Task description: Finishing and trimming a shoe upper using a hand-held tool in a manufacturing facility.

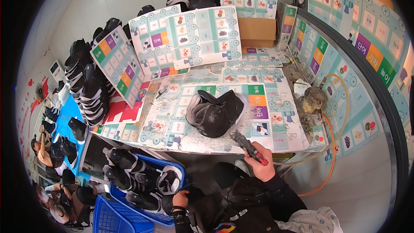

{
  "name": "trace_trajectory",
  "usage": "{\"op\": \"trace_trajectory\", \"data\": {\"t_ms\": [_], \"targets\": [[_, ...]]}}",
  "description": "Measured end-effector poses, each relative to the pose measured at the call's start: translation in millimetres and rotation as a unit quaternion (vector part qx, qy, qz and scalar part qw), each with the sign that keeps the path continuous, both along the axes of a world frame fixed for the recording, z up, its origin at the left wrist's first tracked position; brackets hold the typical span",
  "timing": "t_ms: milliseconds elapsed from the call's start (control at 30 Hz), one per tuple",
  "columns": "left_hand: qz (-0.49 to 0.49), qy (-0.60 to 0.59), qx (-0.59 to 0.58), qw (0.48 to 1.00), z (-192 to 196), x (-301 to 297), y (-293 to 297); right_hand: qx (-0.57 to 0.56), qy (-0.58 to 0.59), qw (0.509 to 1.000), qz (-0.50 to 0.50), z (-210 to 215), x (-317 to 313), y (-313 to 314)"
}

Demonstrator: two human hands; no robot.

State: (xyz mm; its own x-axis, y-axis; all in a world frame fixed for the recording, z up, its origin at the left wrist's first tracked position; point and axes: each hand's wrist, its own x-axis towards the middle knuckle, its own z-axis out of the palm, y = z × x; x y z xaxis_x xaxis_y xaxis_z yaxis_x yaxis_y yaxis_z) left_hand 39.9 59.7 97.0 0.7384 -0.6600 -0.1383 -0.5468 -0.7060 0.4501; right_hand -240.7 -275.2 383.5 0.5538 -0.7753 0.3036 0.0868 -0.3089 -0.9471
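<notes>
My right hand (261,166) is closed around a spray gun (248,146) with a red and black body and a front caked in grey residue. Its tip points at the table's front edge, just short of a black shoe (215,114). That shoe stands alone on the board-covered table (194,140), with pale dust on its upper. Low by my lap, my left hand (180,200) has its fingers curled, beside the black shoes (144,200) in a blue basket (179,168). Whatever those fingers hold blends into the dark clothing and shoes.
A thin hose (297,159) and an orange hose (332,159) run at the right, near a residue-caked pot (315,100). Printed boards (207,60) lean at the back before a cardboard box (257,30). Stacked shoes (88,90) stand left. People (56,198) sit far left.
</notes>
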Motion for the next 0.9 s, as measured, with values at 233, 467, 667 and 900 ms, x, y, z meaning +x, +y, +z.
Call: {"op": "trace_trajectory", "data": {"t_ms": [233, 467, 667, 900], "targets": [[0.004, 0.002, -0.004, 1.000, 0, -1, 3, 0.019, 0.005, 0.998, -0.052, -7, -4, 1], [0.003, 0.004, -0.012, 1.000, 5, -2, 1, -0.007, 0.027, 1.000, 0.009, -13, -6, 7], [0.007, 0.008, -0.030, 0.999, -2, -6, 9, -0.010, 0.019, 1.000, 0.009, -2, -8, 16], [0.000, 0.011, -0.038, 0.999, -5, -1, -6, 0.004, 0.007, 0.998, -0.069, -10, -11, 3]]}}
